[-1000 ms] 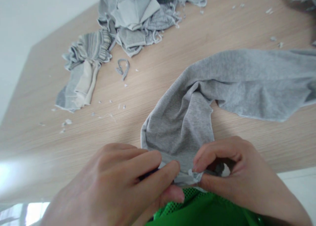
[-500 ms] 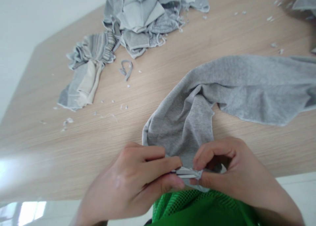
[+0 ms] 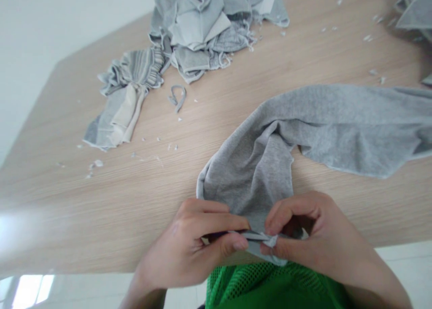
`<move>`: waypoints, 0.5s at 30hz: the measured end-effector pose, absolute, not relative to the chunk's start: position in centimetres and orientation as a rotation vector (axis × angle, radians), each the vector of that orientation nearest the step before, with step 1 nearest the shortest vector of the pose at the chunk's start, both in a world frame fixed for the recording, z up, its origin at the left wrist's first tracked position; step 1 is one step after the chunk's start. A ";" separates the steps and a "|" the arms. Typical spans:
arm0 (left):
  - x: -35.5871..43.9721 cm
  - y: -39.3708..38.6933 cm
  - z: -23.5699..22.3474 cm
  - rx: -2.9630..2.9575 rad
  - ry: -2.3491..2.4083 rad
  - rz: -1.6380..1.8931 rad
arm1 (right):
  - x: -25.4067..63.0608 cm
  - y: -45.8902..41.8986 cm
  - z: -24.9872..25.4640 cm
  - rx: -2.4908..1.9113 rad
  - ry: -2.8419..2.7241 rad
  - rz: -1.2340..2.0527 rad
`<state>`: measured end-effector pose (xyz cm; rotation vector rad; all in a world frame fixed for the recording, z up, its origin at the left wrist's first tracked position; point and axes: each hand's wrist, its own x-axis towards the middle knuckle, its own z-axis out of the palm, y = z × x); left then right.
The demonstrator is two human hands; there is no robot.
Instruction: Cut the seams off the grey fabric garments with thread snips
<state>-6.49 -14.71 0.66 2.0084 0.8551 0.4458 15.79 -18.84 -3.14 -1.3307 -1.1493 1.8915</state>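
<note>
My left hand (image 3: 199,243) is closed around a pair of small thread snips (image 3: 254,236), their slim metal blades showing past the thumb and forefinger. The tips of the blades touch a pale, bunched bit of edge on a grey knit fabric piece (image 3: 246,174). That edge is pinched between the thumb and fingers of my right hand (image 3: 307,228). From my hands the long fabric curves up and off to the right across the table. Most of the snips is hidden inside my left hand.
A heap of grey fabric pieces (image 3: 202,25) lies at the back of the wooden table (image 3: 162,183), with a striped piece (image 3: 138,68) beside it. A curled grey strip (image 3: 177,98) and small scraps are scattered about. More grey cloth (image 3: 416,11) sits at the far right.
The blades of the snips have drawn closer together, and my left hand's grip has shifted slightly. My right hand keeps its pinch on the fabric. The whole view has tilted a little.
</note>
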 end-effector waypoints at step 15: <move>-5.6 -16.9 -1.7 2.053 1.205 0.638 | 15.4 -17.7 -3.8 -1.113 -1.029 1.917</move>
